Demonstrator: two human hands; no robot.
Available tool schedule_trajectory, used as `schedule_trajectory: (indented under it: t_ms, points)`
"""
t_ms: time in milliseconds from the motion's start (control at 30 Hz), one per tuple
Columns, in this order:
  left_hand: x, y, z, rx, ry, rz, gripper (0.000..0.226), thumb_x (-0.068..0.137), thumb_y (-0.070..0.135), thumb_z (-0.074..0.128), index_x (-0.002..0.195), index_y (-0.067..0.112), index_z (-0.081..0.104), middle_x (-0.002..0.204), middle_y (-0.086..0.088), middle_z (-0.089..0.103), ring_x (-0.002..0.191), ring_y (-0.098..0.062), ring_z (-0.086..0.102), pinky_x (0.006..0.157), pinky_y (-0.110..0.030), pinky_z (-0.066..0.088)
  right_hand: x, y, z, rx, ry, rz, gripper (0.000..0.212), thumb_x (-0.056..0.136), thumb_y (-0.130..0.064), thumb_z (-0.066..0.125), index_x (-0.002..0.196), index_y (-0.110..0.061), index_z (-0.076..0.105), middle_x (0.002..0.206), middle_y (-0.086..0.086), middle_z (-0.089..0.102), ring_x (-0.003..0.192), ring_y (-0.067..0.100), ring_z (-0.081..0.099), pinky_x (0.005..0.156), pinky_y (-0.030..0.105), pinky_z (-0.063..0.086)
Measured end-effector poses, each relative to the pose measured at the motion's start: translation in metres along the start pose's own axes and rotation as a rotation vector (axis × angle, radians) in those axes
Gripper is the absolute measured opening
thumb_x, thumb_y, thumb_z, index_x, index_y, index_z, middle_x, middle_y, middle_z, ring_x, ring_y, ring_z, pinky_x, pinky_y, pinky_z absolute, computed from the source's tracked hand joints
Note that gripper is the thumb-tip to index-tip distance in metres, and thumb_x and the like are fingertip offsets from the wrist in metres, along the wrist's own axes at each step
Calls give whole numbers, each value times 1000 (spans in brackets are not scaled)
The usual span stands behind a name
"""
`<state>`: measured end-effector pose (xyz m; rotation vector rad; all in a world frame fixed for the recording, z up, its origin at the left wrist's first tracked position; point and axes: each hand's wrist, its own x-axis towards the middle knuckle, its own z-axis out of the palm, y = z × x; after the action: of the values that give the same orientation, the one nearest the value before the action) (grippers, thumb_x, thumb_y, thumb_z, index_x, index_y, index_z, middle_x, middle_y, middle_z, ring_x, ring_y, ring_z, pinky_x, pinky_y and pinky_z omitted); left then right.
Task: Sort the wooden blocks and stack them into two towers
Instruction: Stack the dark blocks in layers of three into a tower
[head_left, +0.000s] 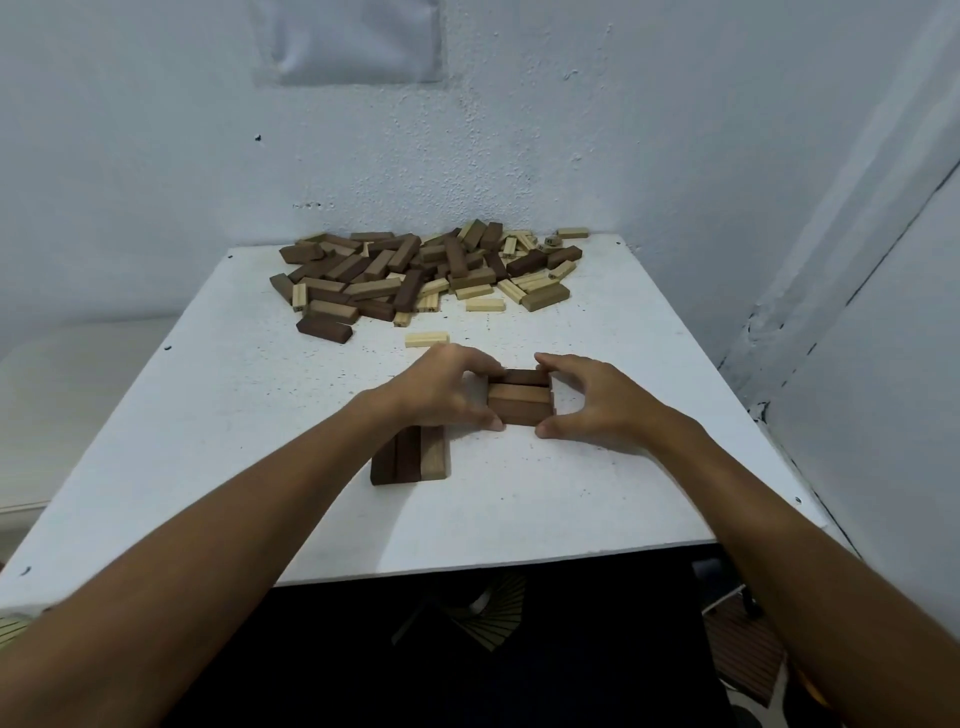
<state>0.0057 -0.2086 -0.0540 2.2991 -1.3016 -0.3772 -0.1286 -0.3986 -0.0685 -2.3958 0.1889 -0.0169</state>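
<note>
You're barely started: both hands, left hand (447, 389) and right hand (592, 400), have their fingers closed around a low dark stack (521, 402) mid-table, three blocks (410, 457) lie beside it, and the big mixed pile (421, 270) at the far edge waits unsorted.

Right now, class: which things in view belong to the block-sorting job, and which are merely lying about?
Part of the job:
left hand
right hand
small stack between them
row of three blocks
loose block pile
white table

Lying about:
sheet on the wall
</note>
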Motion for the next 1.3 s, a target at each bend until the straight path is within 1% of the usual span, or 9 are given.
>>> schedule_trajectory:
  t_ms: [300,433,533,667,800,967,1067,1167,1300]
  points:
    - [2,-4,2,-38,26,7,68,67,31,88,128,15,64,134,2,61,123,-12,53,95,-22,41,-3,5,5,82,57,-18,84,71,-31,85,144,-25,44,148,-5,45,134,10,42,109,27,35]
    - [1,-4,4,-72,28,-7,68,67,27,88,129,13,63,131,0,63,108,-11,59,83,-21,46,-2,8,7,108,76,-13,82,69,-32,87,141,-26,48,147,-4,47,133,11,44,108,28,37]
    - [1,-4,5,-92,22,-16,68,68,26,88,129,13,62,126,-3,64,98,-11,61,83,-27,52,-1,8,7,121,76,-3,82,67,-32,87,140,-26,50,147,-4,47,133,11,44,108,28,36]
    - [0,-2,5,-103,14,-20,66,69,23,87,129,11,62,134,1,60,98,-11,61,86,-29,53,-2,8,8,137,81,-1,83,66,-30,88,140,-26,50,145,-5,47,129,7,44,102,22,34]
    - [0,-1,4,-111,11,-30,66,68,21,88,128,11,63,134,0,60,96,-11,62,84,-27,53,-2,7,8,131,86,2,82,67,-30,88,140,-24,51,146,-3,47,131,10,43,105,24,35]
    - [0,-2,4,-116,7,-40,65,67,22,88,127,11,64,131,0,61,92,-7,62,82,-24,53,-2,7,8,124,95,-1,82,66,-32,88,139,-24,52,145,-3,48,132,11,44,109,29,37]
    - [1,-1,3,-94,5,-39,64,67,25,88,126,15,65,120,-4,67,92,-10,62,80,-25,53,-2,6,8,122,107,-5,80,67,-30,88,138,-24,52,144,-4,49,127,6,45,103,23,36]
    - [1,1,2,-57,29,-25,63,65,26,88,123,18,65,109,3,66,88,-8,59,73,-21,48,-3,5,11,128,134,-18,77,67,-28,88,137,-26,54,142,-2,51,125,5,46,100,19,37]
    - [-1,4,-1,-47,37,-8,71,61,28,90,124,15,60,113,5,63,85,-4,56,72,-22,47,-4,0,12,140,151,-43,75,67,-24,87,135,-26,55,136,-3,55,119,6,53,99,22,44]
